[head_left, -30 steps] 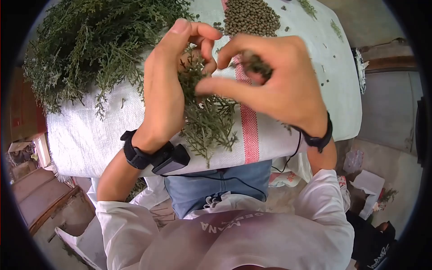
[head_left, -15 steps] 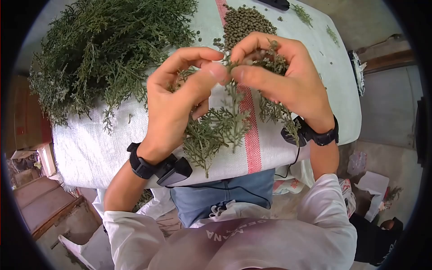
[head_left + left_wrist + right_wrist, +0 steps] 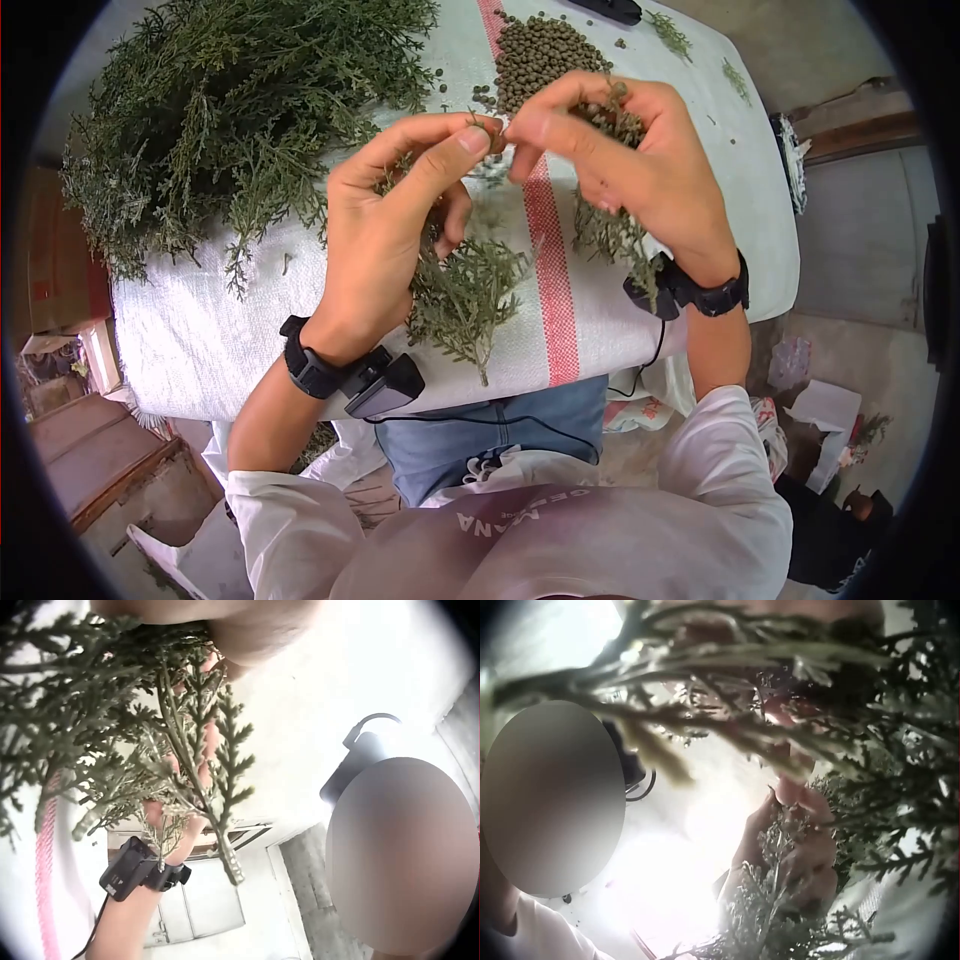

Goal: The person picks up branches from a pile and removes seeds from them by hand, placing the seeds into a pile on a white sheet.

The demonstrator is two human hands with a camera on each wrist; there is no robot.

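Note:
My left hand [image 3: 375, 225] pinches with thumb and forefinger at the upper end of some green conifer sprigs [image 3: 465, 300], which hang below the palm over the white woven sack [image 3: 220, 350]. Close to its fingertips are those of my right hand [image 3: 665, 175], thumb and forefinger nearly together. Another conifer sprig [image 3: 610, 240] is held in the right palm and trails toward the wrist. In the left wrist view, flat scaly sprays [image 3: 232, 750] hang under the left hand. Blurred foliage [image 3: 780, 855] covers much of the right wrist view.
A large heap of conifer branches [image 3: 230, 130] lies at the back left. Behind the hands is a pile of small round brown pellets [image 3: 550, 60], with a few scattered around. Loose sprigs [image 3: 670, 38] and a black object [image 3: 610, 10] lie at the back right.
The left hand has turned from edge-on to thumb up, and both hands' fingertips have come together. Since half a second ago, the sprig hanging between them has shifted left.

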